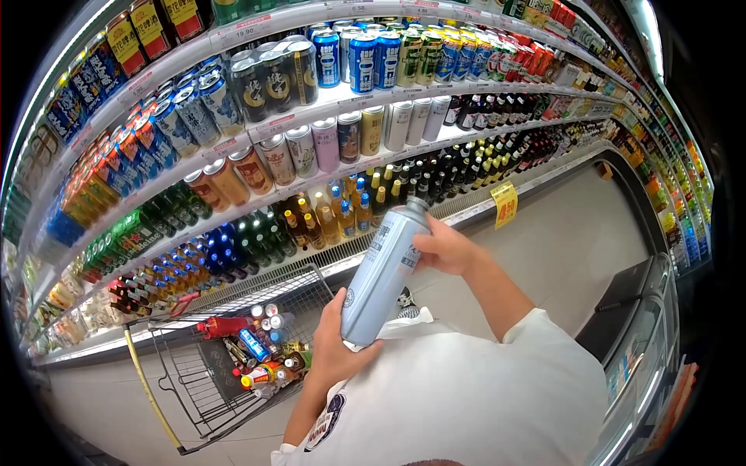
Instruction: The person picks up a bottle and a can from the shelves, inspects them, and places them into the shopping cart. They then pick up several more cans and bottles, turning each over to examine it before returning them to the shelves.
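A large pale grey-blue metal bottle (381,272) with dark print is tilted in front of my chest, its capped neck pointing up and to the right. My left hand (339,346) wraps round its lower end, thumb near the base. Higher up, my right hand (447,247) grips the bottle's side just below the neck, with some fingers hidden behind it. Both hands are closed on the same bottle.
Long shelves of cans (278,81) and glass bottles (357,213) curve across the front. At lower left stands a wire shopping cart (183,388) with a yellow handle (148,388), holding several drinks. A yellow price tag (505,203) hangs off the shelf edge. Glass-sided cases (637,380) stand at right.
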A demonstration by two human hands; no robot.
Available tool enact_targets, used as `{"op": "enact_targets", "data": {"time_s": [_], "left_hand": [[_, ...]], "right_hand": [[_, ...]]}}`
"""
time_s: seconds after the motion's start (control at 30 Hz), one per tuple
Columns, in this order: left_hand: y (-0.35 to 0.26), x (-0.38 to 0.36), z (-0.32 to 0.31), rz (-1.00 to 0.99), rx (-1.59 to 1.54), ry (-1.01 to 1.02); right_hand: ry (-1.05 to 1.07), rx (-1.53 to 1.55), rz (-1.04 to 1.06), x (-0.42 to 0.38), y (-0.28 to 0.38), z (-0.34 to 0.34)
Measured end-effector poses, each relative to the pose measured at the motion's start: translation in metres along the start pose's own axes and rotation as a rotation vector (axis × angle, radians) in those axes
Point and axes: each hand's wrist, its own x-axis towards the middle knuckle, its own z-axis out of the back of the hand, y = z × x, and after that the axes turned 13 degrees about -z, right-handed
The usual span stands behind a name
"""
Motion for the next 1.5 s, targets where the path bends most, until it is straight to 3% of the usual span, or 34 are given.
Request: {"op": "enact_targets", "data": {"time_s": [0.33,0.47,0.73,0.9,1.03,1.23,1.5], "left_hand": [[0.003,0.079,-0.05,0.132,0.087,0.043],[0.006,0.123,-0.071,0.175,0.065,0.047],[0.016,0.205,-0.136,0.261,-0.006,0.11],[0.046,0.223,-0.17,0.47,-0.086,0.023],[0.059,0.226,-0.177,0.634,-0.187,-0.031],[0.064,0.224,-0.197,0.72,-0.245,-0.073],[0.058,0.238,-0.215,0.707,-0.222,0.005]], "right_hand": [[0.119,0.12,-0.011,0.044,0.023,0.093],[0.143,0.279,0.162,0.058,0.028,0.121],[-0.124,0.271,0.122,0.074,0.054,0.199],[-0.566,-0.149,0.37,0.073,0.051,0.268],[-0.887,-0.385,0.211,0.057,0.053,0.328],[-1.0,-0.216,0.214,0.044,0.04,0.395],[-0.96,-0.136,0.255,0.032,0.05,0.409]]}}
